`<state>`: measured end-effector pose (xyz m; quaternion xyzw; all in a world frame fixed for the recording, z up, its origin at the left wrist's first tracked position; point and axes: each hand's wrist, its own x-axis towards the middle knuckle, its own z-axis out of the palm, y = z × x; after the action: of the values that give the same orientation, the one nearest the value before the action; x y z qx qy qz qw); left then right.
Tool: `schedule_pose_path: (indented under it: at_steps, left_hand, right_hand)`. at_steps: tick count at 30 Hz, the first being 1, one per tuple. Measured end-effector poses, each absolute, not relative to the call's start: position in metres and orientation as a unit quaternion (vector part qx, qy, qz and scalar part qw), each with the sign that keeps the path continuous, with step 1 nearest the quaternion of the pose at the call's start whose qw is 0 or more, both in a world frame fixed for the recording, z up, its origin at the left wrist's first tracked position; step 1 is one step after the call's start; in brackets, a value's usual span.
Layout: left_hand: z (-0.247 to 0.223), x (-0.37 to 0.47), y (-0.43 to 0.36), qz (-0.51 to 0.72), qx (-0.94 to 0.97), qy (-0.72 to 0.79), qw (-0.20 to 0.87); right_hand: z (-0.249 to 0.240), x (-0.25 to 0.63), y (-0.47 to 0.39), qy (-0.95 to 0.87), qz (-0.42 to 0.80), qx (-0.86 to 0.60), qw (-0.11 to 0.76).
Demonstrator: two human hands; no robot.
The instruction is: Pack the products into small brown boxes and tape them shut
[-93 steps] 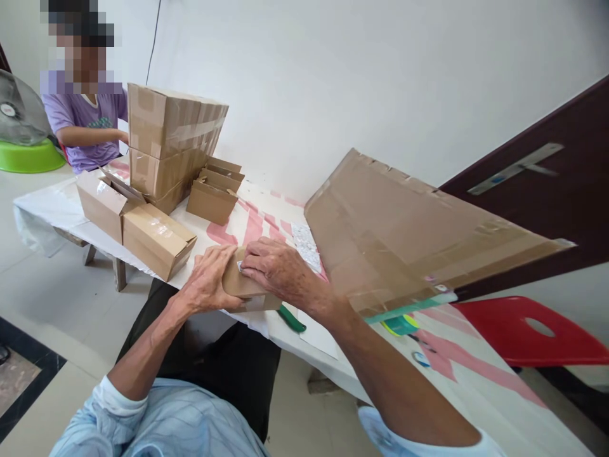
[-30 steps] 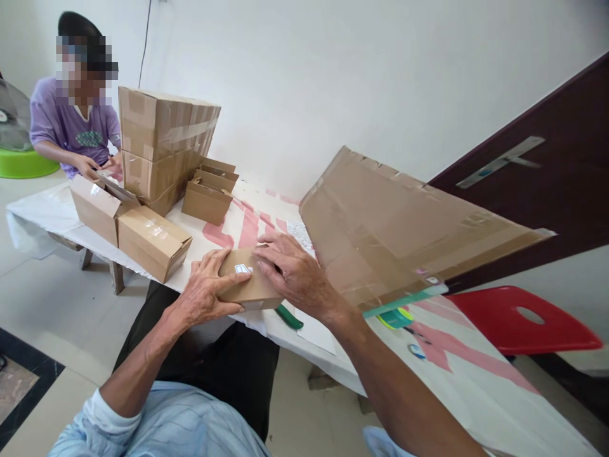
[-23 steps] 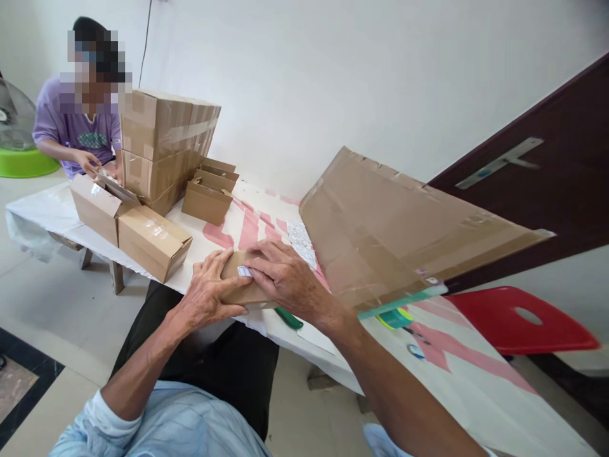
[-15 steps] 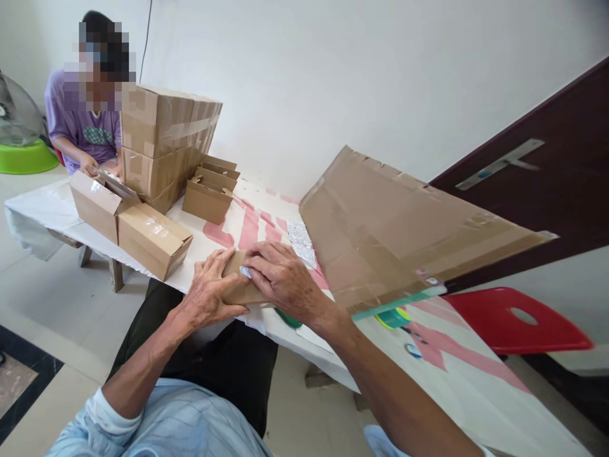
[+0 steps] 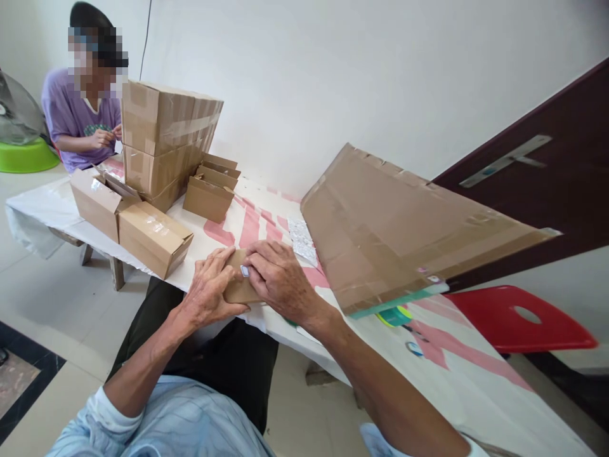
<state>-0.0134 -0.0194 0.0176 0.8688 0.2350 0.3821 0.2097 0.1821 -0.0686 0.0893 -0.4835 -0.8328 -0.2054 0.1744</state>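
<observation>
A small brown cardboard box (image 5: 239, 293) lies at the table's near edge, in front of my body. My left hand (image 5: 208, 287) grips its left end, thumb toward me and fingers over the top. On the box's upper face is a small white sticker (image 5: 245, 271) with a dark outline. My right hand (image 5: 278, 277) has its bent fingertips pinched at that sticker and pressed down on the box. The right palm covers the box's right end.
Cardboard cartons (image 5: 157, 127) are stacked at the back left, with smaller boxes (image 5: 155, 235) around them. A big cardboard sheet (image 5: 404, 235) leans up on the right. Beyond are tape rolls (image 5: 394, 316) and a red stool (image 5: 518, 320). A co-worker in purple (image 5: 78, 111) sits far left.
My fingers stay at the sticker, with only a slight shift of the right hand and forearm. The co-worker has lifted their hands and head.
</observation>
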Motion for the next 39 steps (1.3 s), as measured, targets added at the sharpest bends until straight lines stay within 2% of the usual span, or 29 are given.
schedule_pose_path:
  at_steps: [23, 30, 39]
  left_hand:
    - [0.0167, -0.0128, -0.0224, 0.377, 0.867, 0.242, 0.216]
    - [0.0168, -0.0139, -0.0228, 0.383, 0.867, 0.236, 0.216]
    - [0.0131, -0.0127, -0.0218, 0.39, 0.866, 0.235, 0.207]
  right_hand:
    - [0.0891, 0.1809, -0.0701, -0.835, -0.194, -0.491, 0.159]
    - [0.084, 0.1799, -0.0713, -0.812, -0.213, -0.504, 0.201]
    - [0.091, 0.1845, -0.0717, -0.84, -0.235, -0.455, 0.182]
